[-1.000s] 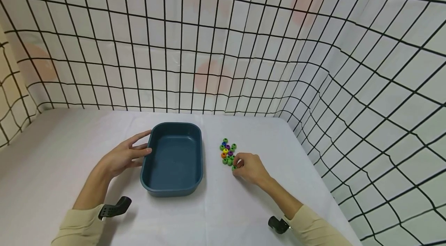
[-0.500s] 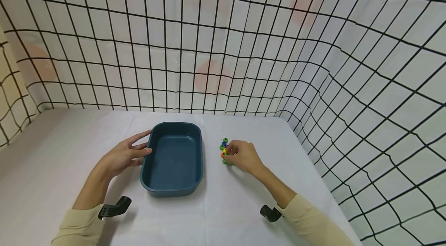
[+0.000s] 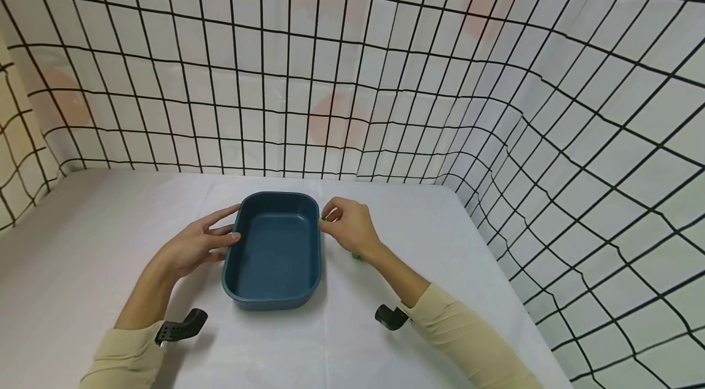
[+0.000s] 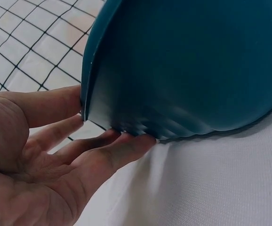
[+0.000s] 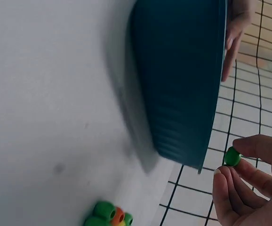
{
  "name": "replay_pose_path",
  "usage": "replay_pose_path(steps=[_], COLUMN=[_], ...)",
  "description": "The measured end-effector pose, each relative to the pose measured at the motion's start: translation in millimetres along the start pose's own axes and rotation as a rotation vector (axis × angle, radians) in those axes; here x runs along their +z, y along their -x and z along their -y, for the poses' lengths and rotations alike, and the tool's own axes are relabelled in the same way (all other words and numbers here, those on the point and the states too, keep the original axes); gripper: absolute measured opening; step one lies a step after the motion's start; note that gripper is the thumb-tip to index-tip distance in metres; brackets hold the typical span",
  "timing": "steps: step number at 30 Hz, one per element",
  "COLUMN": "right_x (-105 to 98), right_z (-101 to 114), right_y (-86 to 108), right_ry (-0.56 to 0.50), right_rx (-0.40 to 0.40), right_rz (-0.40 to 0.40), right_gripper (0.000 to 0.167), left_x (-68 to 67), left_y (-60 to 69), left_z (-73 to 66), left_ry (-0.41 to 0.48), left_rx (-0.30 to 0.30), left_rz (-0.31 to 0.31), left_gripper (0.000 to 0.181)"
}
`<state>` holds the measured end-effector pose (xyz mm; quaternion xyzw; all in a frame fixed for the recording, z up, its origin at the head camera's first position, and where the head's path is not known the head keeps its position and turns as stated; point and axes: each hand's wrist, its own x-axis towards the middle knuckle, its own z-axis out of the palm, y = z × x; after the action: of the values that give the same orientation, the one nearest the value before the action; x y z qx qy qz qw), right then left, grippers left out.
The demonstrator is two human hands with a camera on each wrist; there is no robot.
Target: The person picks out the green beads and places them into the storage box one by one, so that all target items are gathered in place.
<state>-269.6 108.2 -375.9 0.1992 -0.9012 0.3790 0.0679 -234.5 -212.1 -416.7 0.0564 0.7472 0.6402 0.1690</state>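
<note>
A deep blue rectangular tray (image 3: 272, 260) stands on the white table. My left hand (image 3: 190, 248) rests against its left side, fairly straight fingers on the outer wall and thumb at the rim, as the left wrist view (image 4: 65, 160) shows. Just off the tray's right rim, my right hand (image 3: 352, 227) pinches a small green bead (image 5: 232, 156) between thumb and fingertips, above the table. Loose beads lie on the cloth under the right hand; in the right wrist view green beads (image 5: 100, 215), an orange bead (image 5: 117, 215) and a bit of yellow show. In the head view the hand hides most of them.
White cloth (image 3: 264, 346) covers the table. A black grid net (image 3: 286, 77) rises behind the table and along its right side, with white sheeting behind it. Black camera mounts (image 3: 182, 326) sit at both wrists.
My right hand has picked a green bead from the pile and moved left and away from me to the tray's right rim. The left hand and the tray have stayed put.
</note>
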Motion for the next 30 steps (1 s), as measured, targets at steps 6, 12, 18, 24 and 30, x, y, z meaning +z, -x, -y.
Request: replay_pose_path(steps=[6,12,18,24,30], right_x=[15.7,28.5,36.8,39.8,41.6], right_z=[10.6,13.1,8.2,3.2,1.6], right_y=[-9.0,-12.4,-10.9,-10.7,-10.7], right_ry=[-0.007,-0.028,-0.036,-0.037,-0.031], right_rx=[-0.035,-0.049,-0.058,-0.041,-0.007], right_rz=[-0.024,-0.051,-0.053,-0.062,-0.071], right_gripper=[0.009,0.008,0.009,0.01,0.011], left_x=[0.5,0.7,1.0,0.5,-0.7], left_y=[0.8,-0.5,-0.3,-0.3,-0.3], left_z=[-0.6,0.4,0.7,1.8,4.2], left_ry=[0.014,0.014,0.009,0.011,0.015], left_rx=[-0.009,-0.012,-0.005,0.002,0.004], left_rz=[-0.001,-0.016,-0.018,-0.027,-0.021], left_gripper=[0.08,0.08,0.08,0.079,0.08])
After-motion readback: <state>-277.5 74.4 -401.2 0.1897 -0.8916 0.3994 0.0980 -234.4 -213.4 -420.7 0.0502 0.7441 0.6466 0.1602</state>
